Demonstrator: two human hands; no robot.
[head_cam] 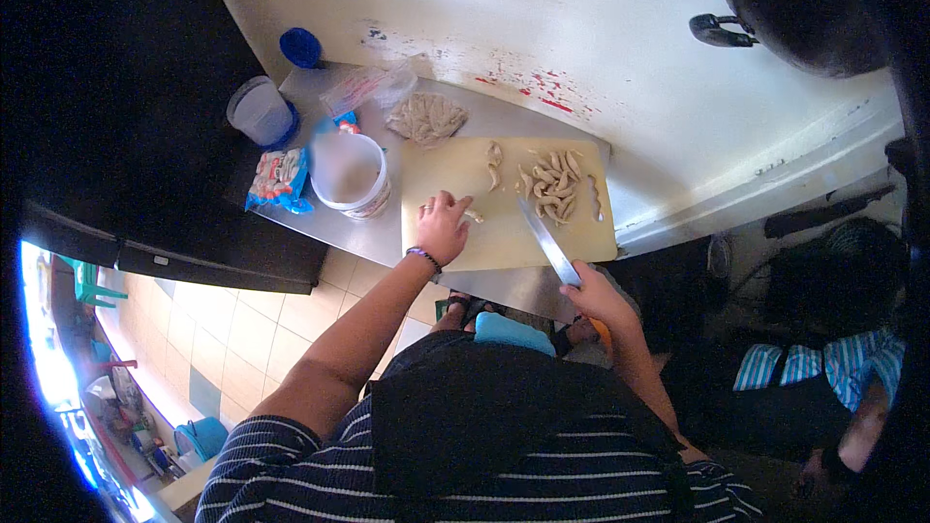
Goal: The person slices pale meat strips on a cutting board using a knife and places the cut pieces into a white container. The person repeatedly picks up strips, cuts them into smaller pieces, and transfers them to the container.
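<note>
My left hand [443, 229] is on the pale yellow cutting board [450, 167], its thumb and fingers around a small beige food piece [474, 216] that partly shows. My right hand [604, 298] grips a kitchen knife [548, 243] at the board's near right edge. The blade points away from me across the board, its tip close to a pile of slender beige food pieces [556, 185]. Several pieces [494, 163] lie apart in a short row toward the board's far side. My grip hides part of the knife handle, which looks orange.
A plastic bag of similar pieces [427, 118] lies behind the board on the metal table [356, 240]. Left of it stand a white tub [363, 207], a blue-and-white packet [278, 178] and a translucent container [261, 112]. A dark pan [806, 7] hangs upper right. Another person's arm [864, 428] shows at right.
</note>
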